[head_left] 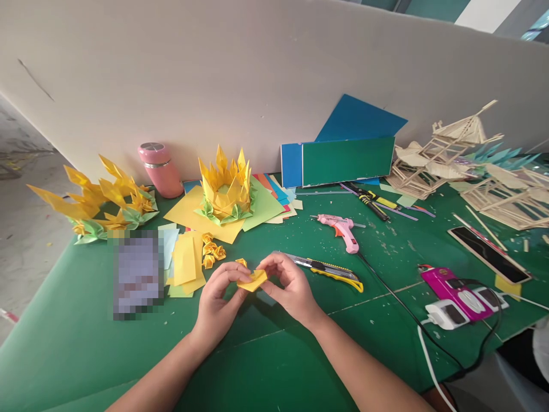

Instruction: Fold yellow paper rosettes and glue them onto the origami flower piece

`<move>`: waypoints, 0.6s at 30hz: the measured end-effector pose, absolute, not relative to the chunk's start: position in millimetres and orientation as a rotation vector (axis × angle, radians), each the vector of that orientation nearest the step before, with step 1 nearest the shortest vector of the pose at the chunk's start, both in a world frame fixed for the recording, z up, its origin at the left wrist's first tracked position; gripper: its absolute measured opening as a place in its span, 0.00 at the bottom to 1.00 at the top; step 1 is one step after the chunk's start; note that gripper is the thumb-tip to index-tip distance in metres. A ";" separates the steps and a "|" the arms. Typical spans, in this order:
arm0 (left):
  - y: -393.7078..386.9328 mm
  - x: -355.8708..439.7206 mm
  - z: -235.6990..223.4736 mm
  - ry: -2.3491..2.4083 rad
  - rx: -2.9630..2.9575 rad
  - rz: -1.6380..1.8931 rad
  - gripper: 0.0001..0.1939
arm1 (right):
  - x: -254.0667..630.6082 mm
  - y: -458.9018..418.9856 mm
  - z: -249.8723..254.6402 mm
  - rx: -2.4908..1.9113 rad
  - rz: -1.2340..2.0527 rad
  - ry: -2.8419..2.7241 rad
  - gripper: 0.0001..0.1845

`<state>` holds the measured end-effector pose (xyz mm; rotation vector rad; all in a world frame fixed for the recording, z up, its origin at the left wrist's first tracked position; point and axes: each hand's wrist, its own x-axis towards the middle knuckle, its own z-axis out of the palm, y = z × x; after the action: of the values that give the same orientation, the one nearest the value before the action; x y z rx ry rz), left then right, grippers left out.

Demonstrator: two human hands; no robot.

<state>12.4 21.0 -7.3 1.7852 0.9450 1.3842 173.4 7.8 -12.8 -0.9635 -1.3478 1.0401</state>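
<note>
A small folded piece of yellow paper (253, 281) is pinched between my two hands above the green table. My left hand (221, 294) grips its left side with thumb and fingers, and my right hand (291, 286) pinches its right corner. Just behind my left fingers lie several small folded yellow paper pieces (210, 249). Left of them is a stack of yellow paper sheets (185, 260). A yellow utility knife (330, 269) rests on the table right beside my right hand.
Two yellow-and-green paper crowns stand behind, one (225, 191) on coloured sheets. A pink flask (160, 170) is at the wall. Rightward are a pink glue gun (338, 227), a magenta power strip (461, 294) with cables, a phone (489, 253) and wooden stick models (433, 160).
</note>
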 end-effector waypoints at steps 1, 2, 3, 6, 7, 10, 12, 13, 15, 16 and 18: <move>21.1 12.0 -7.2 0.939 1.842 1.411 0.05 | 174.5 7.6 -12.0 -0.947 1.016 -1.370 0.09; 21.1 11.8 -7.3 0.934 1.886 1.426 0.07 | 175.5 7.4 -11.3 -0.934 0.994 -1.394 0.08; 21.0 11.8 -7.3 0.929 1.920 1.436 0.08 | 176.4 7.2 -10.7 -0.928 0.981 -1.418 0.08; 20.8 12.3 -7.2 0.905 1.987 1.431 0.10 | 178.5 7.4 -9.3 -0.942 0.967 -1.493 0.11; 20.7 12.5 -6.9 0.897 2.003 1.426 0.10 | 178.9 7.7 -8.8 -0.948 0.958 -1.518 0.11; 20.3 12.8 -6.4 0.906 2.026 1.402 0.10 | 179.6 8.6 -7.4 -0.939 0.904 -1.554 0.04; 19.8 12.8 -7.0 0.944 1.991 1.363 0.08 | 179.4 8.6 -6.6 -0.941 0.859 -1.541 0.01; 19.5 12.8 -7.7 0.967 1.958 1.335 0.07 | 179.0 8.4 -6.3 -0.953 0.847 -1.529 0.02; 18.9 12.8 -9.6 1.012 1.875 1.274 0.03 | 178.0 7.5 -6.0 -1.000 0.858 -1.505 0.04; 18.8 12.9 -10.6 1.032 1.841 1.245 0.02 | 177.3 7.0 -6.0 -1.026 0.881 -1.494 0.04; 18.9 13.2 -11.7 1.067 1.810 1.197 0.02 | 175.7 6.0 -6.3 -1.067 0.927 -1.479 0.03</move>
<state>13.2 18.9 -11.7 1.8096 1.0671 1.1968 175.7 6.0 -6.3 -1.0669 -1.4786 0.9266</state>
